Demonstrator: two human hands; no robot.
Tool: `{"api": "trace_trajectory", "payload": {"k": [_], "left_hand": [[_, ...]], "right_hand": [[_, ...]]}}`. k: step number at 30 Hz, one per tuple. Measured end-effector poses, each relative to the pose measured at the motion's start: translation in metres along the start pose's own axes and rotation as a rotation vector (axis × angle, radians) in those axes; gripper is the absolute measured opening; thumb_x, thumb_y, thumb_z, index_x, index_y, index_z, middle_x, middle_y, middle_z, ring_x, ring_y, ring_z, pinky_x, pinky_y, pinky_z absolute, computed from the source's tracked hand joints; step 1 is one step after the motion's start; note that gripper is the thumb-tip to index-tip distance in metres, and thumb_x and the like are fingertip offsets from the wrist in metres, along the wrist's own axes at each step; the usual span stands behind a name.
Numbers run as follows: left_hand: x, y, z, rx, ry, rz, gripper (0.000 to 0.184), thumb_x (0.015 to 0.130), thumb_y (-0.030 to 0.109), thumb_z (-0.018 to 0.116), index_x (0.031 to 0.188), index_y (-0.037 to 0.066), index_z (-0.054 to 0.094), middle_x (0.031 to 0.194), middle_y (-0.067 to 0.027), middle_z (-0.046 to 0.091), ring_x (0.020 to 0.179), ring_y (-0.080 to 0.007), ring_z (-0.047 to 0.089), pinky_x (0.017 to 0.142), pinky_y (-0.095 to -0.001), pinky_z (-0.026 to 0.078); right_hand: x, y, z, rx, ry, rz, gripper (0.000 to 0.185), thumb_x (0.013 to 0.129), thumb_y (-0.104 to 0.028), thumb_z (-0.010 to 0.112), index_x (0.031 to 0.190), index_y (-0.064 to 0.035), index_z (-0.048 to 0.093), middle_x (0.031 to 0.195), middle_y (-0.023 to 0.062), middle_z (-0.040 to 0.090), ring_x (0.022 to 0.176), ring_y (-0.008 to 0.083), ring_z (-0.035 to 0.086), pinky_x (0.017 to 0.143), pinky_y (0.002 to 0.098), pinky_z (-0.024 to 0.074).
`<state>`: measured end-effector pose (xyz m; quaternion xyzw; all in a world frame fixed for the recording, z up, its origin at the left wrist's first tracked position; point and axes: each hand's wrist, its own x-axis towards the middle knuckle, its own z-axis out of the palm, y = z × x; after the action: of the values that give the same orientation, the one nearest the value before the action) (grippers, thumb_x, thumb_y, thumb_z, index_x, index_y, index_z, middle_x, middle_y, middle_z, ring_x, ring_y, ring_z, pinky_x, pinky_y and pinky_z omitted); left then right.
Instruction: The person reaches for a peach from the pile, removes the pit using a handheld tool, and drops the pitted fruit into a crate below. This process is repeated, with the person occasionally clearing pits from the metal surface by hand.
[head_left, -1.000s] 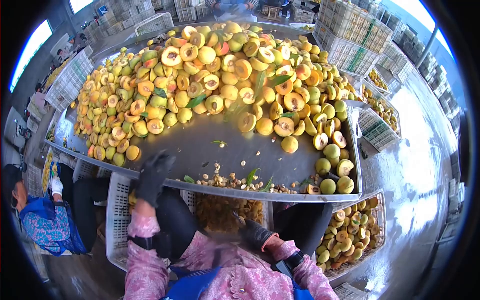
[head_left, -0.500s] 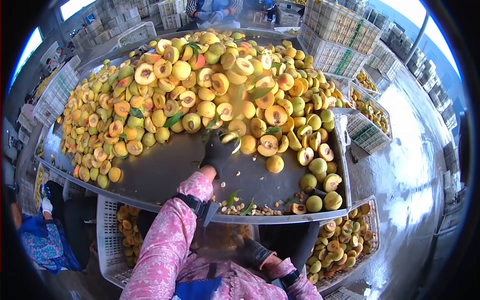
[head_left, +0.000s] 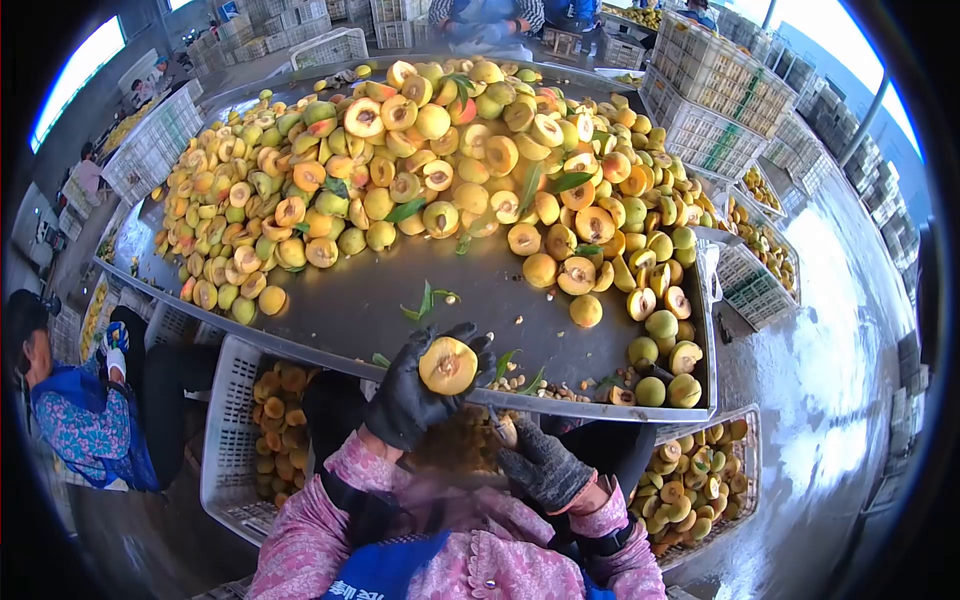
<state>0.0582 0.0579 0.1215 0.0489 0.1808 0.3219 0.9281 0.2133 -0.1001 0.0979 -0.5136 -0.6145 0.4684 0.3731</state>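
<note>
by the near edge of the metal tabletop (head_left: 380, 300), our left hand (head_left: 408, 398) cups a halved peach (head_left: 447, 366), cut face toward us, while our right hand (head_left: 546, 466) grips a small metal-tipped tool (head_left: 494, 416), so we seem to be readying the peach, and the next move likely calls for bringing both hands together.

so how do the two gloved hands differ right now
The left hand cups a halved fruit, cut face showing; the right hand curls around a slim tool, too small to identify. In the picture, the left hand overlaps the table edge, while the right hand sits below it. The left hand's covering looks black, the right hand's greyer. Both are gloved.
</note>
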Motion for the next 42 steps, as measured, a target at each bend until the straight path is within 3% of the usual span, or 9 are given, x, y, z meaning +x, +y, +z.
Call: {"api": "trace_trajectory", "payload": {"k": [2,4,7,10,19,27,33,38,42], "left_hand": [[-0.018,-0.015,-0.001,0.246,-0.021,0.174,0.047,0.092,0.033,0.042,0.12,-0.005,0.047,0.116,-0.0166,0.055,0.106,-0.024,0.054,0.094,-0.0379,0.044],[-0.023,-0.016,-0.009,0.196,-0.05,0.168,0.041,0.091,0.024,0.048,0.122,-0.003,0.047,0.115,-0.0139,0.055,0.105,-0.0222,0.055,0.093,-0.033,0.044],[-0.026,-0.021,-0.032,0.674,-0.061,0.321,0.038,0.086,0.01,0.055,0.121,-0.002,0.047,0.113,-0.012,0.057,0.102,-0.0208,0.056,0.09,-0.0315,0.044],[-0.027,-0.026,-0.048,0.772,-0.099,0.363,0.038,0.083,0.002,0.058,0.119,-0.002,0.048,0.111,-0.0111,0.058,0.1,-0.0192,0.057,0.088,-0.0308,0.045],[-0.043,-0.049,-0.024,0.94,0.014,0.6,0.033,0.085,0.007,0.058,0.115,-0.002,0.048,0.102,-0.0131,0.059,0.093,-0.0216,0.058,0.084,-0.0325,0.045],[-0.033,-0.057,-0.061,1.112,0.045,0.648,0.027,0.086,0.007,0.052,0.111,-0.003,0.049,0.101,-0.0126,0.058,0.093,-0.0195,0.055,0.082,-0.0325,0.045],[-0.027,-0.052,-0.085,0.877,0.085,0.447,0.029,0.086,0.012,0.053,0.111,-0.003,0.048,0.101,-0.0145,0.057,0.091,-0.023,0.056,0.083,-0.0351,0.044],[-0.039,-0.027,-0.09,1.773,-0.153,0.759,0.035,0.082,0.012,0.059,0.113,-0.002,0.048,0.102,-0.017,0.057,0.094,-0.0309,0.056,0.085,-0.0389,0.044],[-0.032,-0.017,-0.105,1.836,-0.275,0.569,0.04,0.08,0.012,0.062,0.115,-0.001,0.048,0.105,-0.0176,0.056,0.098,-0.0321,0.055,0.087,-0.039,0.043]], "right_hand": [[0.004,0.01,0.006,-0.177,-0.026,-0.158,0.032,0.089,-0.006,0.052,0.12,-0.0025,0.044,0.101,0.0059,0.053,0.091,0.0121,0.049,0.08,0.0289,0.043],[0.011,-0.008,0.01,-0.024,-0.052,0.036,0.025,0.088,-0.003,0.05,0.113,-0.0015,0.046,0.095,0.0064,0.052,0.085,0.0122,0.049,0.073,0.0275,0.0435],[0.017,-0.018,0.021,-0.073,0.047,0.087,0.029,0.086,-0.01,0.054,0.111,0.003,0.047,0.097,0.0204,0.055,0.092,0.0336,0.055,0.079,0.0384,0.0445],[0.019,-0.019,0.027,-0.126,0.11,0.008,0.022,0.087,-0.001,0.05,0.108,-0.001,0.046,0.089,0.0076,0.049,0.078,0.0153,0.047,0.068,0.03,0.0427],[0.024,-0.014,0.04,-0.765,0.004,-0.043,0.058,0.082,-0.004,0.054,0.134,0.0015,0.029,0.101,0.0229,0.053,0.094,0.0362,0.053,0.084,0.0406,0.0428],[0.028,0.023,0.051,-0.171,-0.08,0.066,0.08,0.082,-0.007,0.054,0.143,-0.0029,0.003,0.112,0.0234,0.047,0.1,0.037,0.049,0.09,0.038,0.0391],[0.026,-0.005,0.044,-0.2,-0.163,0.11,0.061,0.081,-0.006,0.054,0.135,-0.0006,0.028,0.103,0.0231,0.049,0.09,0.0367,0.05,0.082,0.0387,0.041],[0.024,0.023,0.058,-0.143,-0.035,-0.023,0.022,0.084,-0.001,0.051,0.106,-0.0003,0.047,0.084,0.0098,0.054,0.075,0.0192,0.053,0.066,0.0309,0.0445],[0.021,0.031,0.05,-0.139,-0.099,-0.061,0.017,0.085,-0.002,0.051,0.102,-0.0003,0.049,0.085,0.0103,0.055,0.077,0.019,0.053,0.067,0.0306,0.0439]]}}
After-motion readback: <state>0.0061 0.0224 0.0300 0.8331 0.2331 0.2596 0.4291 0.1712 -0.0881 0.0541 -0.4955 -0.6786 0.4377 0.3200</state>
